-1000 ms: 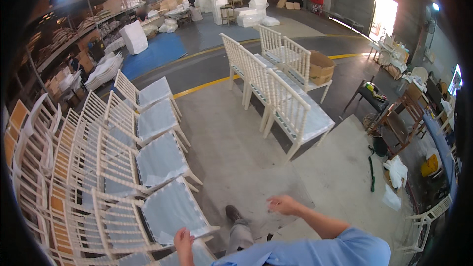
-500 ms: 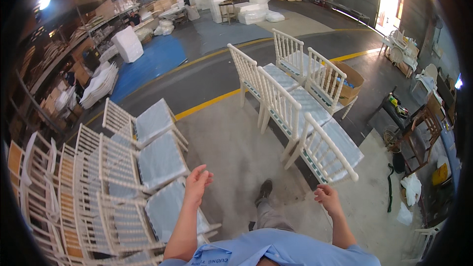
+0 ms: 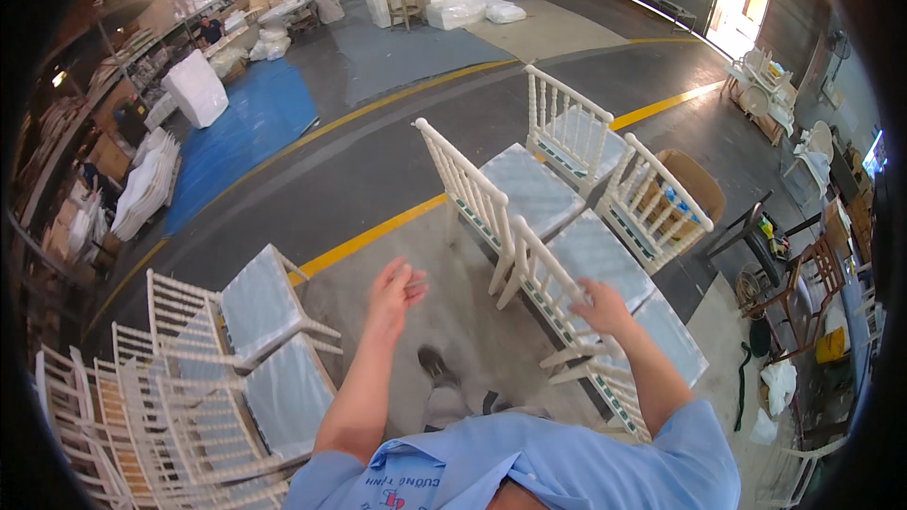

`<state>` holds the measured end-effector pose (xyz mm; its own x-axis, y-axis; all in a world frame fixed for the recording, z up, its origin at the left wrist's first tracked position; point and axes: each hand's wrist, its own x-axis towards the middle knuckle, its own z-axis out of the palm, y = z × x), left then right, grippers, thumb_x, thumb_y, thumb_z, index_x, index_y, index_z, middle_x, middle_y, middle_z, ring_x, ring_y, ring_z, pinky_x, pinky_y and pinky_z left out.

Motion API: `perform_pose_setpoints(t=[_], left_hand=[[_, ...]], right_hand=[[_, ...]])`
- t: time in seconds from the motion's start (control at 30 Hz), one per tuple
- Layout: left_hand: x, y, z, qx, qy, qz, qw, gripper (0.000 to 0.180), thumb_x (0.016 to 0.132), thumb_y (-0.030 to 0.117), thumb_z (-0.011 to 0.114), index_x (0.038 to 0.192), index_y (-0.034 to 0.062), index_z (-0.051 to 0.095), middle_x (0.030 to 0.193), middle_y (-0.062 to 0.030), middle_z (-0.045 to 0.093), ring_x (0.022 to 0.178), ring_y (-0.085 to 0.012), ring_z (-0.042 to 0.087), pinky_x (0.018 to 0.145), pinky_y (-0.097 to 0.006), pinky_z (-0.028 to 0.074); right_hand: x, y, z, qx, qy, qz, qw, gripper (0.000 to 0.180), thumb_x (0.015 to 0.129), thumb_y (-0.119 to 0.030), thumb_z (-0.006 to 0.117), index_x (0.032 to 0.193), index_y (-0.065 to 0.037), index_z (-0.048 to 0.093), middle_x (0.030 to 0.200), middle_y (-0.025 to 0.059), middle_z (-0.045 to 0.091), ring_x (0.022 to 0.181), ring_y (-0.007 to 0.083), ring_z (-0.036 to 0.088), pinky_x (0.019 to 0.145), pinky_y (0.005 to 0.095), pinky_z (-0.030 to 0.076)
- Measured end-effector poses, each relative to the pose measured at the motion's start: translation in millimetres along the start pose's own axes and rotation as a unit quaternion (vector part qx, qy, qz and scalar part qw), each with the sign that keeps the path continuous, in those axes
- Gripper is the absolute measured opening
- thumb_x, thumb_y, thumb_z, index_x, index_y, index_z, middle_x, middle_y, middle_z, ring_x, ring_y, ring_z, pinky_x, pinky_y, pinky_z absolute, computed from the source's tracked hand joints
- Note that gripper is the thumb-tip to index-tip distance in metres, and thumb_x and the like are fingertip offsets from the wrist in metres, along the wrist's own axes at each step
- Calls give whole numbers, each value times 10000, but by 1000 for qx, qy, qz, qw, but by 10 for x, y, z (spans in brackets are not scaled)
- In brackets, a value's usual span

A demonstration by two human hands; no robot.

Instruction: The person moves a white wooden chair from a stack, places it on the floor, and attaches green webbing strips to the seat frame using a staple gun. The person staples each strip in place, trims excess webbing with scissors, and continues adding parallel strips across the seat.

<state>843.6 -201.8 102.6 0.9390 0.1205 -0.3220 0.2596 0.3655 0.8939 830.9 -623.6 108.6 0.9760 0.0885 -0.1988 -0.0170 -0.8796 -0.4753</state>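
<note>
My left hand [image 3: 393, 297] is held out over the floor, slightly blurred, its fingers apart and nothing in them. My right hand [image 3: 605, 308] is loosely open at the end of the top rail of a white chair with turned spindles [image 3: 548, 260]; whether it touches the rail cannot be told. That chair stands in a group of similar white chairs to my right, including one at the far end [image 3: 570, 123] and one at the right [image 3: 654, 203]. Their pale seats [image 3: 531, 191] look covered in clear film.
More white chairs [image 3: 260, 307] stand in rows on my left. A cardboard box [image 3: 694, 191] sits behind the right group. Farther right are a dark wooden chair [image 3: 811, 269] and a green strap [image 3: 744, 387]. A yellow floor line [image 3: 378, 231] runs beyond; wrapped white stacks [image 3: 458, 2] stand far off.
I have stepped forward and the view has shifted, bringing the right chair group closer. My right hand is now over a chair's top rail; my left hand has moved away from the left chairs.
</note>
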Motion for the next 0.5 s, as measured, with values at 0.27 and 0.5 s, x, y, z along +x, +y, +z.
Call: perform_pose_setpoints(t=[0.27,0.5], left_hand=[[3283,-38,1041,-108,-90,-146,979,990,884,283,796,1622,110,159,1436,-188,487,1229,-278,535,1022,-452,452],[3936,-58,1712,-186,130,-271,936,862,825,-25,719,1524,271,312,1311,-70,509,1020,-207,568,828,-485,547]], right_hand=[[639,-408,360,37,18,183,982,580,780,-304,839,1271,-54,657,1084,219,728,1013,391,696,877,466,531],[874,-674,424,13,35,252,967,413,759,-220,843,1122,-61,731,933,208,737,908,386,715,784,458,538]])
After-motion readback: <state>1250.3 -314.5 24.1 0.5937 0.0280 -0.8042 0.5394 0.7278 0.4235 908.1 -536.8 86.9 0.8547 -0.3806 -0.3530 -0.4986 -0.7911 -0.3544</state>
